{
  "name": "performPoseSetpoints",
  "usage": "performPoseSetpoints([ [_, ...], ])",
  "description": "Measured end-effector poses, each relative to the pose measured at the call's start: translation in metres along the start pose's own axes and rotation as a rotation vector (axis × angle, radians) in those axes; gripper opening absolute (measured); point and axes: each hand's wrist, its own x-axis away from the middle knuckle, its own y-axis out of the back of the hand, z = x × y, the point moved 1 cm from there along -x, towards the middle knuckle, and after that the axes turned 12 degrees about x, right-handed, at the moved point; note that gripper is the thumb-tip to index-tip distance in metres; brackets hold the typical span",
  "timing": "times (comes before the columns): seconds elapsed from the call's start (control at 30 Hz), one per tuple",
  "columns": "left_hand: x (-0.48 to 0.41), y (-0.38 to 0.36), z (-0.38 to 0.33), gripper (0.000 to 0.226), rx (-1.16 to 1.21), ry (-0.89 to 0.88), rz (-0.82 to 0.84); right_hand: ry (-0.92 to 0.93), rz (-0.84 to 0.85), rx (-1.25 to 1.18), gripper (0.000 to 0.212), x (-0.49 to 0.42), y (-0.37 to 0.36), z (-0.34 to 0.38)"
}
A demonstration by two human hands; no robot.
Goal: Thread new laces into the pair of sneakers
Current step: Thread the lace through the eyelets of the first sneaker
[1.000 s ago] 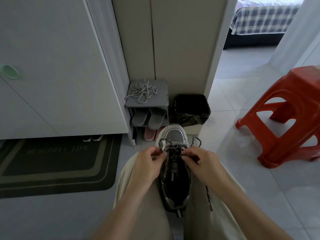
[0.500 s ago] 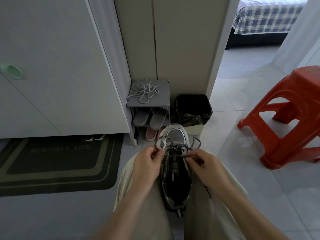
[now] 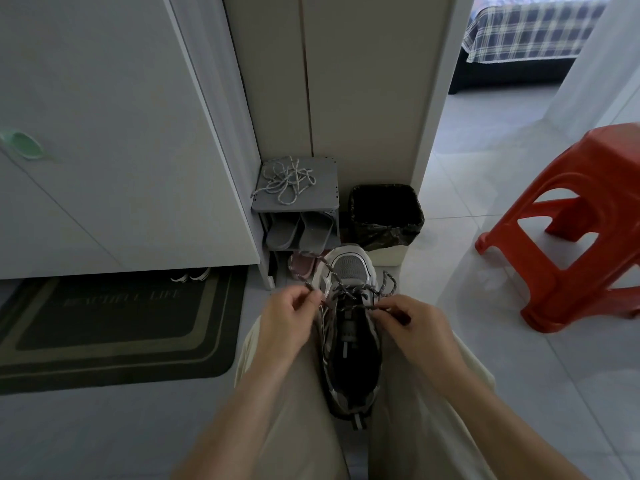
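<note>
Left hand (image 3: 289,318) and right hand (image 3: 412,327) each pinch one side of the dark lace (image 3: 349,291) across the sneaker (image 3: 349,341) wedged toe-out between the person's thighs; uneven pulling may leave one end short or yank it out of an eyelet.

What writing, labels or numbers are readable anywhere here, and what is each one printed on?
"LIFE": last word on the dark rectangular doormat; the longer word before it is too blurred to read.
Grey and white sneaker: small marks on its tongue, too small to read.
No other text shows.
</note>
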Motion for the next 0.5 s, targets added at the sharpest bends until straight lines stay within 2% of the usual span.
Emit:
performPoseSetpoints([
  [0.07, -0.005, 0.004, -0.005, 0.017, 0.152, 0.056, -0.063, 0.0, -0.016, 0.014, 0.01, 0.0, 0.001, -0.001],
  [0.13, -0.006, 0.004, -0.006, 0.017, 0.202, 0.087, -0.096, 0.021, -0.03, 0.018, 0.011, 0.0, 0.002, 0.001],
  [0.3, 0.006, -0.014, 0.005, 0.009, -0.111, 0.058, 0.088, 0.084, -0.06, 0.035, 0.014, -0.002, -0.001, 0.014],
  [0.4, 0.002, -0.008, 0.007, 0.009, -0.103, -0.013, 0.005, 0.095, -0.059, 0.067, 0.016, -0.004, -0.001, 0.016],
  [0.5, -0.008, 0.001, 0.001, 0.016, 0.096, 0.031, -0.134, 0.118, -0.057, 0.107, 0.015, -0.006, -0.001, 0.018],
])
